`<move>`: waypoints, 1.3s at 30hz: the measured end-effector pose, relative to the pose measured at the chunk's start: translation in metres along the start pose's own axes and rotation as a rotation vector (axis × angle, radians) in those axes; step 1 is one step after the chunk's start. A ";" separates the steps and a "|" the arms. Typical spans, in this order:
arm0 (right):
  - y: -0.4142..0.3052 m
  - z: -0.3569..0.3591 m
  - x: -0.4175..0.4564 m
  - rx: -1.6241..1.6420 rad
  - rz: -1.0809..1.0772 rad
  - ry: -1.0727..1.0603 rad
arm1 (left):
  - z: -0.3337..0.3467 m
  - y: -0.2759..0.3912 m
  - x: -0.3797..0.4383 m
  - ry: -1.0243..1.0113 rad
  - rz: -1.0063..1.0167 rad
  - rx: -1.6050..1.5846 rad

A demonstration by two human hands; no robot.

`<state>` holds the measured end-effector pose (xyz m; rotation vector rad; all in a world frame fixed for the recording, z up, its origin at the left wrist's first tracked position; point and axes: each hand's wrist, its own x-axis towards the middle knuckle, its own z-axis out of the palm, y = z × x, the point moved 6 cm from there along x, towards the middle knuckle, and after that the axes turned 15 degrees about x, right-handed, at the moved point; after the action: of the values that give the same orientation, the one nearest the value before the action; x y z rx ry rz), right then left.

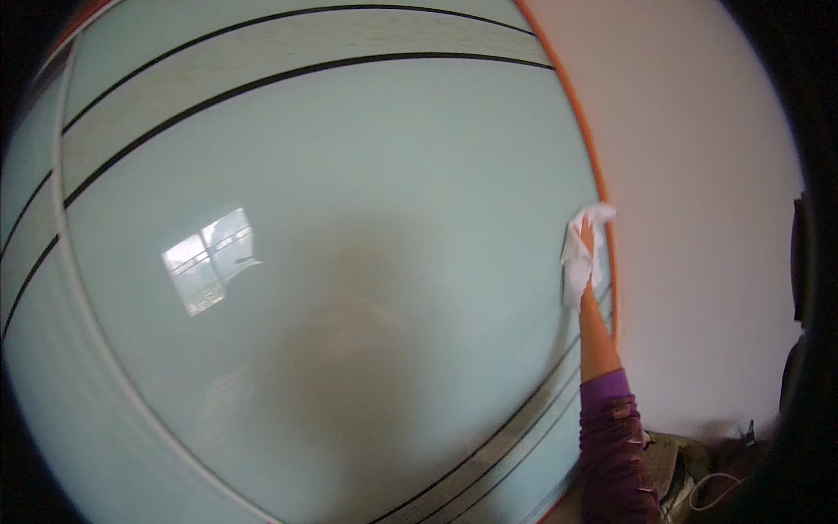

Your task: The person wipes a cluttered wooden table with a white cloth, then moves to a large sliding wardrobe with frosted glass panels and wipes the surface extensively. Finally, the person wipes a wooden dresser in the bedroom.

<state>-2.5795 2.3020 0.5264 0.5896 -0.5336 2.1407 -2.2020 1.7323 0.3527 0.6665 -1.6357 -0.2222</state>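
My right hand (588, 237) presses a crumpled white cloth (577, 270) against a large, glossy pale-green door panel (419, 170). The cloth lies partly around the fingers, close to the panel's right edge, and its upper corner overlaps the orange edge trim (584, 124). A purple sleeve, gathered below the elbow, covers part of my outstretched arm. My left hand is out of view. Patterned bands (366, 33) with dark lines cross the panel near its top and bottom. A window's reflection shines on its left half, and a dim shadowy reflection fills the middle.
A pale vertical strip (98, 327) borders the panel on the left, with more of the same green surface beyond it. To the right of the orange trim rises a plain wall (694, 196). Low at the right lie blurred items with a looped white cord (713, 477).
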 end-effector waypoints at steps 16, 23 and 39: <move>-0.101 0.355 -0.323 -0.315 -0.534 -1.574 | -0.035 0.086 -0.033 -0.022 0.192 -0.254; -0.116 0.433 -0.198 -0.796 -0.390 -1.237 | -0.042 0.068 -0.027 0.052 0.140 -0.287; -0.123 0.560 -0.136 -0.724 -1.104 -0.662 | -0.052 0.115 -0.029 0.075 0.245 -0.185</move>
<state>-2.2814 1.9764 0.9162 0.8750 -0.9741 0.6124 -2.1848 1.8529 0.3958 0.3267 -1.5856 -0.1662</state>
